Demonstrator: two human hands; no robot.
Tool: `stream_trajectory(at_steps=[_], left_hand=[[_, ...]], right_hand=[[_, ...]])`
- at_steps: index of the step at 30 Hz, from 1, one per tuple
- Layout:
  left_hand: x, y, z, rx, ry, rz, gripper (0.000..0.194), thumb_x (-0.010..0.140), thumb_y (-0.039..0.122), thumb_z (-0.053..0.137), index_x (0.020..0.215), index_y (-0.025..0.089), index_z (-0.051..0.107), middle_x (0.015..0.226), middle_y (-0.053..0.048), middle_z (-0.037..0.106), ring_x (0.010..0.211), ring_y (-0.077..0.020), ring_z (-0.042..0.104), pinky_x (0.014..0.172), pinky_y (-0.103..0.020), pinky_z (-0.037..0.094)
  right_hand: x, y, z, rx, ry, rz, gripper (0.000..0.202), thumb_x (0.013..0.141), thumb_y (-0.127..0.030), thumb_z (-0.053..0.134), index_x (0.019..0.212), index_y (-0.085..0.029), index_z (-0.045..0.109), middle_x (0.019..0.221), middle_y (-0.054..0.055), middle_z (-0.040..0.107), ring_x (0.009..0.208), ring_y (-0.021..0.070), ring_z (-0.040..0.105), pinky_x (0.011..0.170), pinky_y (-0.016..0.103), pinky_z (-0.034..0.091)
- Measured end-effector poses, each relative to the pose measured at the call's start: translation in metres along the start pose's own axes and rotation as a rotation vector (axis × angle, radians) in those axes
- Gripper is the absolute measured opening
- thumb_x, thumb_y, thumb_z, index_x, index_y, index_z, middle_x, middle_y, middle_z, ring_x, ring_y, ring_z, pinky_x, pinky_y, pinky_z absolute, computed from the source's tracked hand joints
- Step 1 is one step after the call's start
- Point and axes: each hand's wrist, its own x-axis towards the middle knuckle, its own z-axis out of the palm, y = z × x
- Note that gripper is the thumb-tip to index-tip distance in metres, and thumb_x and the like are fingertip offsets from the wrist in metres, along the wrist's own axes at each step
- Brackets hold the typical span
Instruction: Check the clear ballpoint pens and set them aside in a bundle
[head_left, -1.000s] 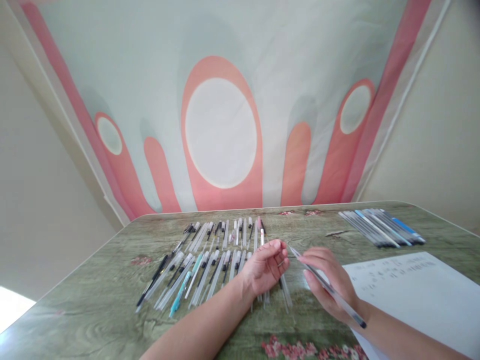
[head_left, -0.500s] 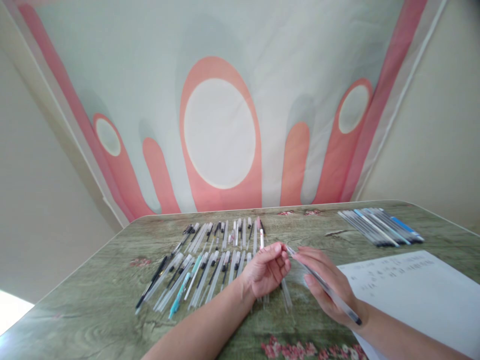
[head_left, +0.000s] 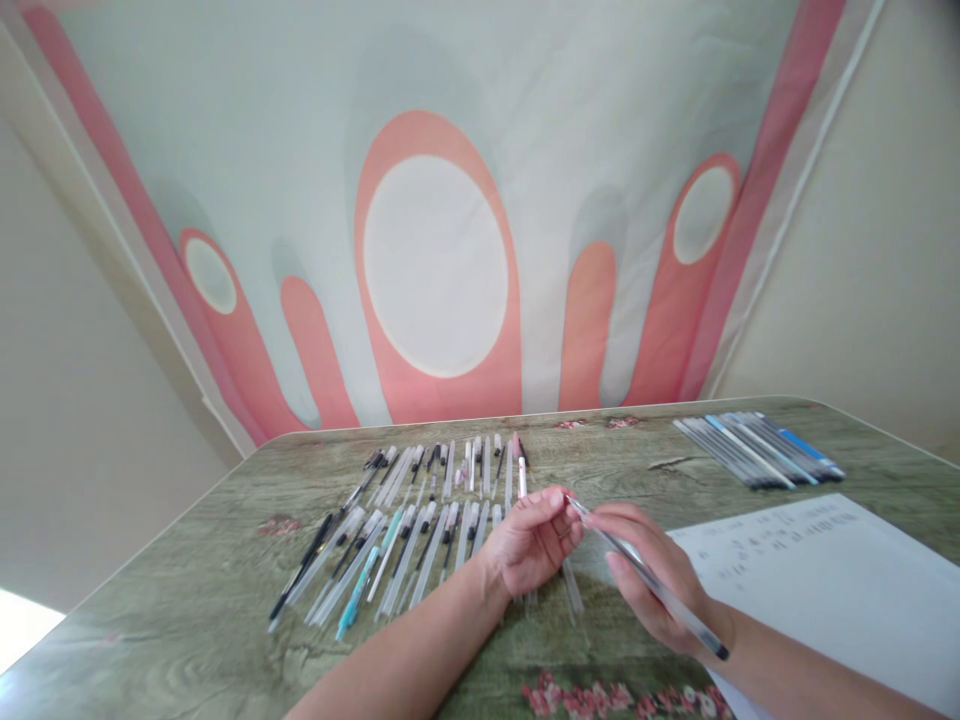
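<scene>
In my right hand (head_left: 656, 570) is a clear-barrelled pen (head_left: 637, 568), slanting from its tip at the upper left to a black end by my wrist. Thumb and fingers close around its front part. My left hand (head_left: 534, 540) is closed, palm up, with thumb and forefinger pinched at the pen's tip; whatever small part lies between them is hidden. Left of my hands lie two rows of pen parts: clear barrels, dark refills and caps. A turquoise pen (head_left: 358, 590) lies in the nearer row. My left hand covers part of these rows.
A bundle of pens (head_left: 757, 450) lies side by side at the back right. White paper with handwriting (head_left: 825, 580) rests under and beyond my right forearm. The wood-patterned table (head_left: 187, 570) meets a printed pink and pale green backdrop (head_left: 540, 330) behind its far edge.
The pen and my right hand have shifted slightly left, bringing the tip closer into my left fingertips. The whole view has shifted a little; the rows of parts look the same.
</scene>
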Motion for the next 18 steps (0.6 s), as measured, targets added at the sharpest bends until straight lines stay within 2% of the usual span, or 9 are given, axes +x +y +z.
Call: stream_trajectory(at_steps=[18], left_hand=[[0.0008,-0.0019,-0.0011,0.022,0.010,0.015,0.008,0.074,0.015,0.062,0.082,0.011,0.062,0.069,-0.001,0.065,0.068,-0.0086,0.061,0.074,-0.021,0.045]], right_hand=[[0.0015,-0.0012,0.0018,0.041,0.014,0.028,0.030,0.083,-0.018,0.038,0.108,-0.018,0.053,0.098,0.010,0.056,0.092,0.0213,0.055,0.079,0.034,0.046]])
